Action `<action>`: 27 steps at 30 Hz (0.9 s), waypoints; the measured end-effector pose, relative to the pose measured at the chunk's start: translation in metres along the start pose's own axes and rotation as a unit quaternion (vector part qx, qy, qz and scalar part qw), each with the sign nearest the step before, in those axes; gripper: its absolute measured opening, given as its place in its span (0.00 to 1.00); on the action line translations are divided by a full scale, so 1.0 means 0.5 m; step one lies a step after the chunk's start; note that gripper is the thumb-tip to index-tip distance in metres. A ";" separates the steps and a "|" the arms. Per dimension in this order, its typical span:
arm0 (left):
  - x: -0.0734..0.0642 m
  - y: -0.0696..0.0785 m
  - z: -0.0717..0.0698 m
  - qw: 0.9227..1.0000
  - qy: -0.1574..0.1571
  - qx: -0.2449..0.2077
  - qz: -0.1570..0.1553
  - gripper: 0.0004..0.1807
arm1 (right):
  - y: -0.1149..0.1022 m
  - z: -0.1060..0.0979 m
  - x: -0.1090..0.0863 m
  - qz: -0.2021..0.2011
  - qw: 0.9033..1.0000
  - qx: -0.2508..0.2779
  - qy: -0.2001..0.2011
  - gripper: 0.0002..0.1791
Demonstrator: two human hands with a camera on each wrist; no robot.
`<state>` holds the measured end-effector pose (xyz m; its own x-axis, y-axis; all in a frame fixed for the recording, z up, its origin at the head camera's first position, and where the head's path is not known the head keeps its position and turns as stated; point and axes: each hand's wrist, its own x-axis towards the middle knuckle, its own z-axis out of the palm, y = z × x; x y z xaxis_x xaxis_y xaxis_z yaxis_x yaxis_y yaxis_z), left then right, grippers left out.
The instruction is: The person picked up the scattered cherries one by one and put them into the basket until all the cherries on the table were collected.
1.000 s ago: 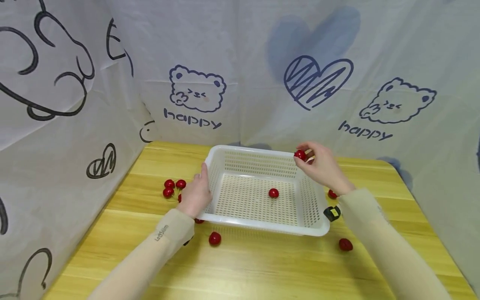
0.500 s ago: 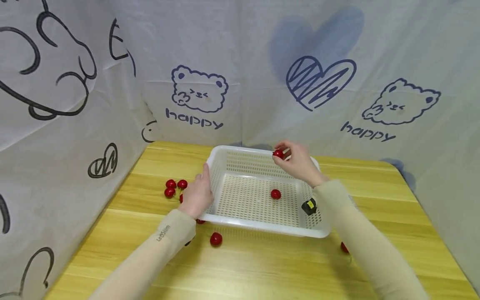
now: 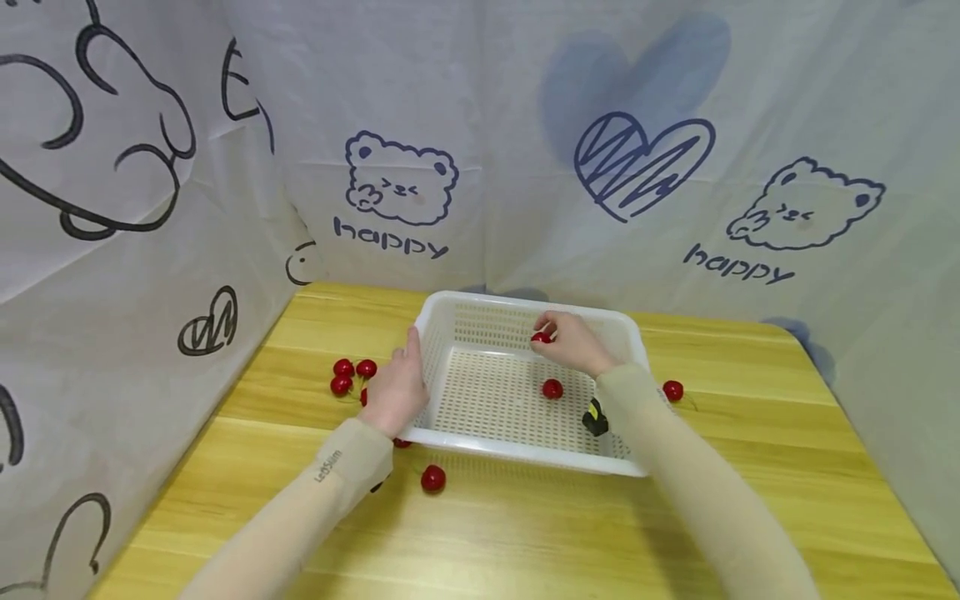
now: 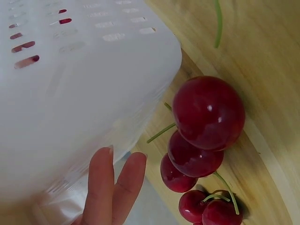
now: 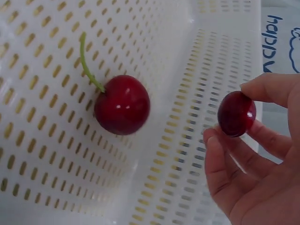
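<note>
A white perforated plastic basket (image 3: 517,454) stands on the wooden table. My left hand (image 3: 397,387) holds its left rim, one finger lying along the edge; the left wrist view shows two fingertips (image 4: 101,164) against the outer wall. Over the basket's interior, near the back wall, my right hand (image 3: 573,343) pinches a red cherry (image 5: 236,114) between thumb and fingers. A second cherry (image 5: 123,104), with a green stem, lies on the basket floor (image 3: 487,400) just in front of that hand.
Several cherries (image 3: 342,385) lie left of the basket, partly behind my left hand. One cherry (image 3: 432,479) is in front of it and another cherry (image 3: 672,390) to its right. A printed white cloth (image 3: 517,208) hangs behind the table (image 3: 525,542).
My right hand has carried its cherry leftward from the back right corner and lowered it into the basket. The left hand stays at the left rim.
</note>
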<state>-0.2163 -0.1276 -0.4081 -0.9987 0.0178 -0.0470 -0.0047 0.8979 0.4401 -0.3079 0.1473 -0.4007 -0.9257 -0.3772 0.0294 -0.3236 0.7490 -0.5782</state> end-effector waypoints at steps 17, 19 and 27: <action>0.002 0.000 0.005 1.000 0.003 0.006 -0.003 0.47 | 0.015 0.047 0.011 0.048 0.995 -0.073 -0.043 0.16; 0.001 -0.001 0.005 1.000 0.002 0.005 -0.002 0.47 | 0.018 0.050 0.012 0.050 0.994 -0.087 -0.047 0.17; 0.003 -0.003 0.003 1.000 0.005 0.009 0.002 0.46 | 0.017 0.052 0.008 0.049 0.992 -0.100 -0.054 0.18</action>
<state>-0.2178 -0.1280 -0.4103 -0.9992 0.0174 -0.0355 0.0007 0.9058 0.4237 -0.3092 0.1381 -0.4266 -0.9312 -0.3465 -0.1129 -0.2763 0.8734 -0.4011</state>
